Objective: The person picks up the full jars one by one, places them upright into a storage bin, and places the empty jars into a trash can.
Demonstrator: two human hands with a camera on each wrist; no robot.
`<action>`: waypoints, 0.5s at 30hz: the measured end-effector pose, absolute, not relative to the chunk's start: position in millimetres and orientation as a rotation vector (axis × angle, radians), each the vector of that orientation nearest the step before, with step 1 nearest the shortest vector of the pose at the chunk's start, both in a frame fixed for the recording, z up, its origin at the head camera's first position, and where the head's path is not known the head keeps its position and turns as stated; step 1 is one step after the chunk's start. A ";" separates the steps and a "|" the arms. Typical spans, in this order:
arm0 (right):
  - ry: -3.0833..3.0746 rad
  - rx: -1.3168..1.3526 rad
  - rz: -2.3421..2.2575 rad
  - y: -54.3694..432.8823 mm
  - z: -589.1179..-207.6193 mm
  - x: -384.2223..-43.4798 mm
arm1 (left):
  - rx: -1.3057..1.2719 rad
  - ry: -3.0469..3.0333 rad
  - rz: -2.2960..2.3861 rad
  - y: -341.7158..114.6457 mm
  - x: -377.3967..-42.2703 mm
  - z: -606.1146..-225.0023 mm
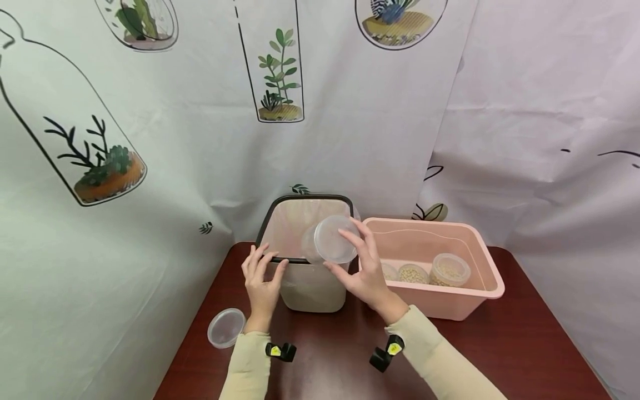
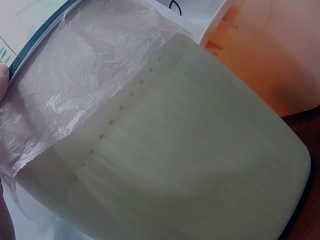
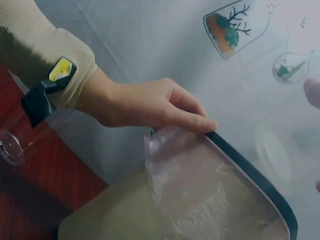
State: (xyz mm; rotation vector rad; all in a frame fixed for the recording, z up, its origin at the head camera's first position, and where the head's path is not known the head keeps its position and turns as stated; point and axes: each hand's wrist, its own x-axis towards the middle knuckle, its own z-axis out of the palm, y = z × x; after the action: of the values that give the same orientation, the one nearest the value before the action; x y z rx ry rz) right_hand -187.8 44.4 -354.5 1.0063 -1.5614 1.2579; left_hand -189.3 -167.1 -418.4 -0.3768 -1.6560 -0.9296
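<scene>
My right hand (image 1: 367,272) holds a clear round plastic tub (image 1: 336,240) by its sides, tilted over the trash bin (image 1: 315,286). The tub's flat round end faces the head camera; in the right wrist view it shows as a blurred pale disc (image 3: 275,155). At the bin's front left corner, my left hand (image 1: 262,289) grips the dark rim (image 3: 245,165), thumb on top and fingers lapped over it. A thin translucent bag (image 2: 95,65) lines the bin and folds down over its outside.
Right of the bin stands a pink plastic basin (image 1: 480,250). Inside are several clear tubs, one a taller tub (image 1: 450,269) of pale beans or grains. A clear round plastic piece (image 1: 226,328) lies at the dark red table's (image 1: 330,361) left edge. A printed cloth (image 1: 200,133) hangs behind.
</scene>
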 end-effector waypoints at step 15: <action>-1.861 0.886 1.196 38.0 -386.1 -226.4 | -0.373 -1.661 -0.949 -166.2 -188.6 -417.6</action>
State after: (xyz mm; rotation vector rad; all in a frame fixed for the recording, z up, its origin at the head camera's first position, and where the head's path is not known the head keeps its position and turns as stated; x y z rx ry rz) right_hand -226.4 38.0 -386.1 0.8860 -1.8612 1.1960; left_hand -188.6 -166.2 -417.6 -0.3733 -1.6611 -0.9487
